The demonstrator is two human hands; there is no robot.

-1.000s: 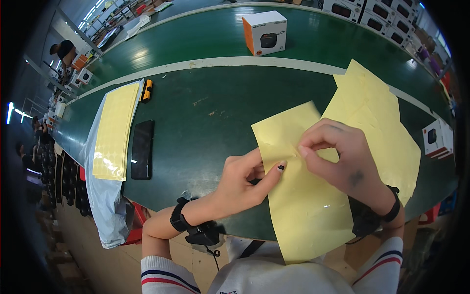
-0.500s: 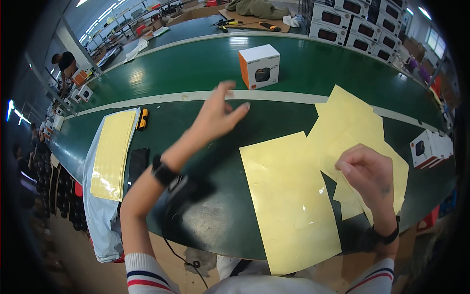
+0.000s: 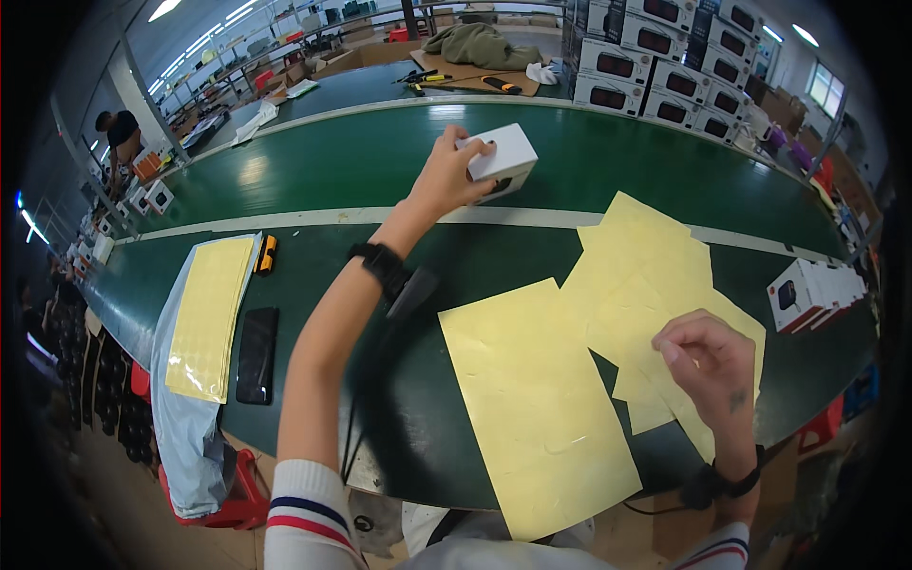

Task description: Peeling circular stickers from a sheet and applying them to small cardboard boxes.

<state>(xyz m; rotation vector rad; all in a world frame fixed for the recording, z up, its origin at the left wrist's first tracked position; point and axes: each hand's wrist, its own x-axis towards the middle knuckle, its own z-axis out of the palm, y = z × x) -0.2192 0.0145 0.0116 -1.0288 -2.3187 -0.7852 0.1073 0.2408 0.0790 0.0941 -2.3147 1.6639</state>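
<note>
White box (image 3: 510, 149), likely light, stiff, best side-gripped: your left hand (image 3: 446, 178) clasps it; right hand (image 3: 712, 363) pinched, contents unclear.

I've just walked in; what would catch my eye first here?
Probably the bright yellow sheets, spread at the centre and right of the dark green table, with the right hand over them, its thumb and fingertips pinched together. Next, the outstretched left hand gripping a small white box beyond the sheets. Behind, at upper right, stands a tall stack of printed cartons.
</note>
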